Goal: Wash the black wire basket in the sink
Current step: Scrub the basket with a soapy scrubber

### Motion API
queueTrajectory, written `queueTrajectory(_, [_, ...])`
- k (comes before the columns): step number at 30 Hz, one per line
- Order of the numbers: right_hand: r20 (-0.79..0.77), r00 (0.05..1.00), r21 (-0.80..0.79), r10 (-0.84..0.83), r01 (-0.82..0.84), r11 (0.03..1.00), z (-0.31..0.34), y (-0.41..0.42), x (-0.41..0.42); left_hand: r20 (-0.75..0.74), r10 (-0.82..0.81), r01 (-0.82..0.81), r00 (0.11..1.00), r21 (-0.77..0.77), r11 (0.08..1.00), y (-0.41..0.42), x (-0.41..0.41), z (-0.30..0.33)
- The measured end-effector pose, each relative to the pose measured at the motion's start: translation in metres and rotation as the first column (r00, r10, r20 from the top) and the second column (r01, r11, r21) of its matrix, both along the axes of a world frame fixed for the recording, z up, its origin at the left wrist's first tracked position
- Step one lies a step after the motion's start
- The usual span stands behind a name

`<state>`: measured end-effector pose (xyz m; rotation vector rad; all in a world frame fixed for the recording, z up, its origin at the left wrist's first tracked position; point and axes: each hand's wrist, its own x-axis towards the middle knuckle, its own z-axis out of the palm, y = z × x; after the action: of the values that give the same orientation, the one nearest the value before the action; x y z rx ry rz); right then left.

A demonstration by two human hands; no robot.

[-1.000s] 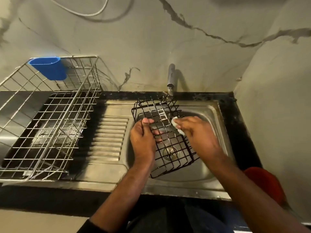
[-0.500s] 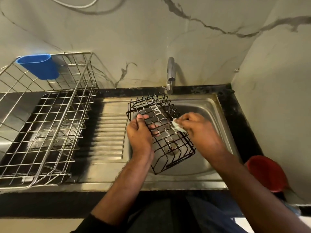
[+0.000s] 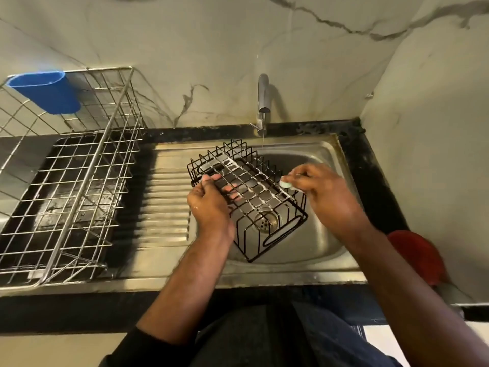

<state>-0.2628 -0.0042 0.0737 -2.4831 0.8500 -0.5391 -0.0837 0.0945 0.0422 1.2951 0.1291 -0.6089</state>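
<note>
Marble-veined walls back a steel sink (image 3: 332, 160) where a black wire basket (image 3: 246, 192) is held tilted over the drain.

Its long axis runs from near the tap (image 3: 263, 102) down toward the sink's front rim. Its left edge is gripped by the left hand (image 3: 209, 205), fingers partly hidden behind the grid. A small pale scrubber (image 3: 285, 184), hard to make out, is pinched by the right hand (image 3: 322, 192) at the basket's right side.
</note>
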Motion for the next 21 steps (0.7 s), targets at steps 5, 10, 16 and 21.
queueTrajectory(5, [0.027,0.931,0.029,0.363,-0.364,0.931,0.013,0.051,0.024,-0.102,0.049,-0.046,0.994,0.026,0.999,-0.005,-0.001,0.002])
queueTrajectory(10, [0.034,0.961,-0.046,0.275,-0.273,0.961,0.005,0.015,0.007,-0.213,0.102,-0.083,0.972,0.092,0.992,-0.004,0.009,0.001])
queueTrajectory(16, [0.15,0.967,-0.187,0.204,-0.175,0.967,-0.001,0.019,0.01,-0.363,0.11,-0.091,0.925,0.07,0.993,-0.012,0.025,-0.007])
queueTrajectory(21, [0.163,0.948,-0.217,0.275,-0.238,0.947,-0.004,0.01,0.009,-0.431,0.069,-0.056,0.9,0.043,0.997,-0.017,0.037,-0.027])
